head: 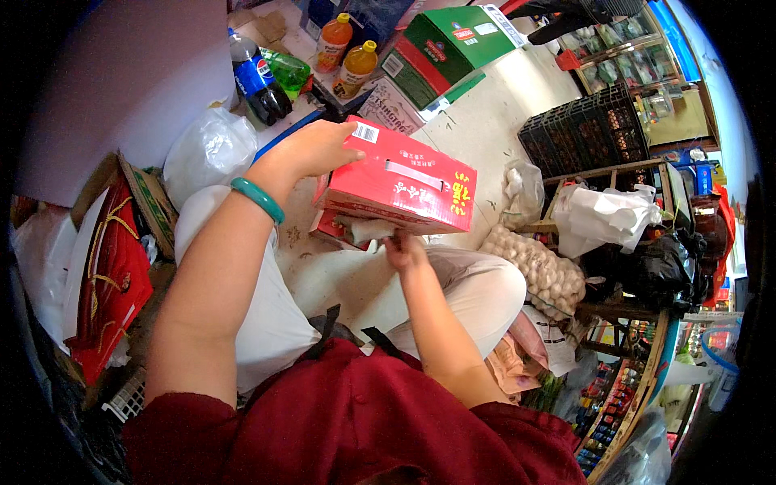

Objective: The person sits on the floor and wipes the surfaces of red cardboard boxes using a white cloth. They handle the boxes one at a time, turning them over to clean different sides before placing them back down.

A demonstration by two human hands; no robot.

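Note:
A red cardboard carton (418, 167) with a pale carry handle (415, 174) is before me, between my knees. My left hand (318, 145), with a green bangle (257, 200) on its wrist, grips the carton's left end, thumb over the top edge. Below the carton's near side, my right hand (407, 250) is blurred and holds a crumpled white cloth (371, 230). Part of another red box (327, 224) shows underneath. How far apart the two boxes are, I cannot tell.
Beyond the carton stand a green beer carton (448, 51), juice bottles (354, 70) and a cola bottle (257, 79). A mesh sack of garlic (533, 270) lies right of my knee, near black crates (582, 130). A white plastic bag (209, 151) is at left. Part of another person (564, 18) shows at the top.

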